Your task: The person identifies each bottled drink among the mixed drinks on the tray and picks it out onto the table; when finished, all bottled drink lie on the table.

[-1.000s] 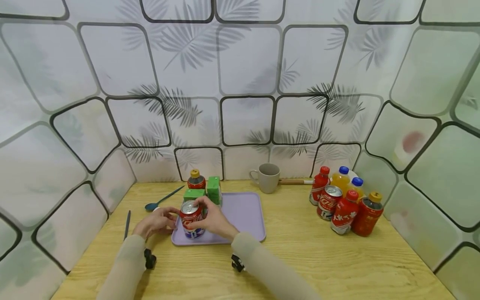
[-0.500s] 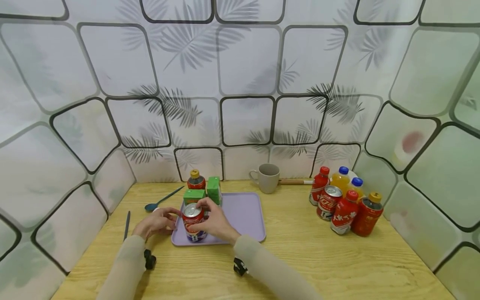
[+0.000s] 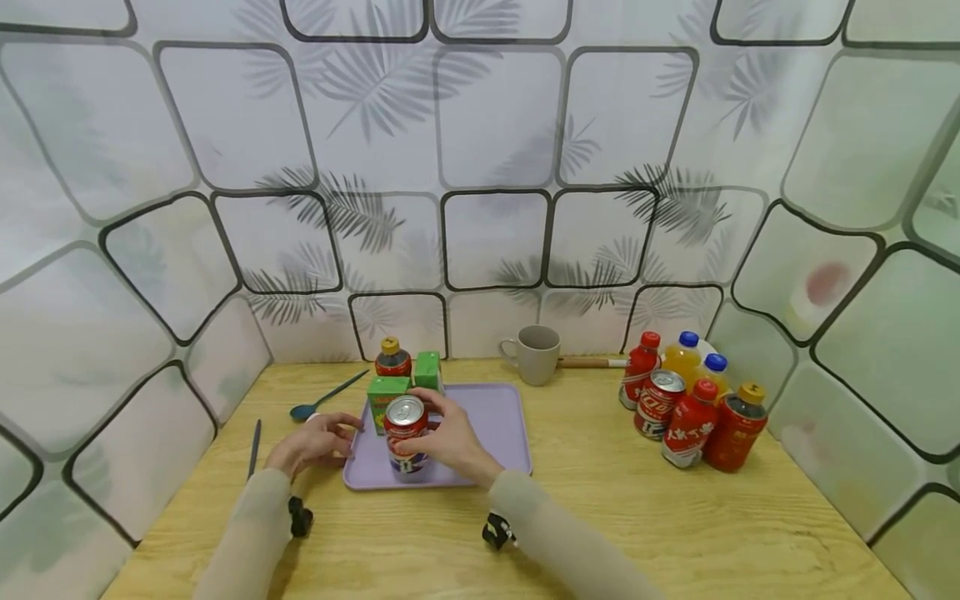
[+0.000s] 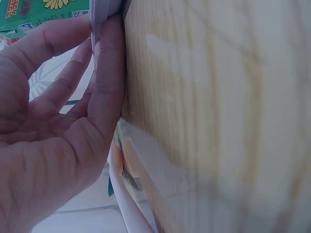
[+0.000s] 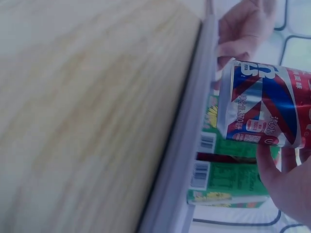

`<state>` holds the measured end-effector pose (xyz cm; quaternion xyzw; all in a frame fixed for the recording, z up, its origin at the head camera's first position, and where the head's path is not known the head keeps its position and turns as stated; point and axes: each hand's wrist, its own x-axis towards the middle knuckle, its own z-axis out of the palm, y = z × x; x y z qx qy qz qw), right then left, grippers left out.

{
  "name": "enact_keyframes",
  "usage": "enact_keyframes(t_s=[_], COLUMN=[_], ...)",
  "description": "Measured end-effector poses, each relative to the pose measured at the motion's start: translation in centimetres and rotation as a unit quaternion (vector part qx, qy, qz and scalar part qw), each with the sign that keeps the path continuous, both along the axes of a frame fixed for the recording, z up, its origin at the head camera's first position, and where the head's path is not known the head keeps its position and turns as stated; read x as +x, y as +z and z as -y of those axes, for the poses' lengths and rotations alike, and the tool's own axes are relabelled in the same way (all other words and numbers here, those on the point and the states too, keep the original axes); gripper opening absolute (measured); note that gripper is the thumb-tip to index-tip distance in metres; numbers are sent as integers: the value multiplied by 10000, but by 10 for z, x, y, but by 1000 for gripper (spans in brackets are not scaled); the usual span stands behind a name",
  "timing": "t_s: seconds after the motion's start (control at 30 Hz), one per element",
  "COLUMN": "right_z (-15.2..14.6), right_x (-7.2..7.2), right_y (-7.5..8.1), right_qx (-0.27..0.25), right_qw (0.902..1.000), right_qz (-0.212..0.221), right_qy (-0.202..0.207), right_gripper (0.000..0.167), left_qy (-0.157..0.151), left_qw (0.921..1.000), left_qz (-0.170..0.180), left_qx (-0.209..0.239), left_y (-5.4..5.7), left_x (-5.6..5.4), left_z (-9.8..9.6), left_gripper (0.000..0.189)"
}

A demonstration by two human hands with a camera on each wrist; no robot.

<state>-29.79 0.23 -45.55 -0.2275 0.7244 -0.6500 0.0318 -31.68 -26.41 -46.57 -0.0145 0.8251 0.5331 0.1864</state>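
A red and blue soda can [image 3: 406, 433] stands roughly upright over the front left of the lilac tray [image 3: 487, 433]. My right hand [image 3: 455, 440] grips it from the right, thumb in front and fingers behind. In the right wrist view the can's silver base [image 5: 224, 99] shows a little above the tray. At the tray's left edge my left hand [image 3: 318, 442] pinches the rim [image 4: 102, 19] between thumb and fingers. Behind the can are two green drink cartons [image 3: 388, 390] on the tray. A dark bottle with a yellow cap [image 3: 392, 360] rises behind them, its base hidden.
A blue spoon [image 3: 303, 412] and a dark stick-like utensil [image 3: 255, 448] lie left of the tray. A grey mug [image 3: 537, 356] and a wooden handle [image 3: 591, 363] are at the back. Several bottles [image 3: 688, 425] and another soda can [image 3: 658, 406] stand at the right.
My right hand has moved the soda can to the right and slightly up, uncovering more of the front green carton. The left hand stays at the tray's edge.
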Motion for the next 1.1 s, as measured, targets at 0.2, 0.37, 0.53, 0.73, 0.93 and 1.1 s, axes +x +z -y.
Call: enact_keyframes(t_s=[0.2, 0.37, 0.53, 0.73, 0.93, 1.1], right_z=[-20, -35, -47, -64, -82, -92], right_x=[-1, -4, -5, -7, -8, -9], right_y=[8, 10, 9, 10, 8, 9], right_qx=[-19, -146, -60, -2, 11, 19], right_qw=[9995, 9990, 9973, 9948, 9937, 9914], right_qz=[213, 150, 49, -120, -38, 117], right_qy=[-240, -402, -736, -1015, -1123, -1300], right_gripper=[74, 75, 74, 70, 70, 69], left_qy=[98, 57, -4, 50, 69, 106], left_qw=[9999, 10000, 9999, 9998, 9998, 9997], left_qz=[67, 69, 129, 127, 135, 154], left_qx=[13, 21, 93, 136, 119, 157], left_y=[-1, 1, 2, 3, 3, 0], left_x=[-3, -3, -2, -2, -2, -1], left_z=[-1, 0, 0, -1, 0, -1], left_gripper=[55, 54, 55, 54, 54, 54])
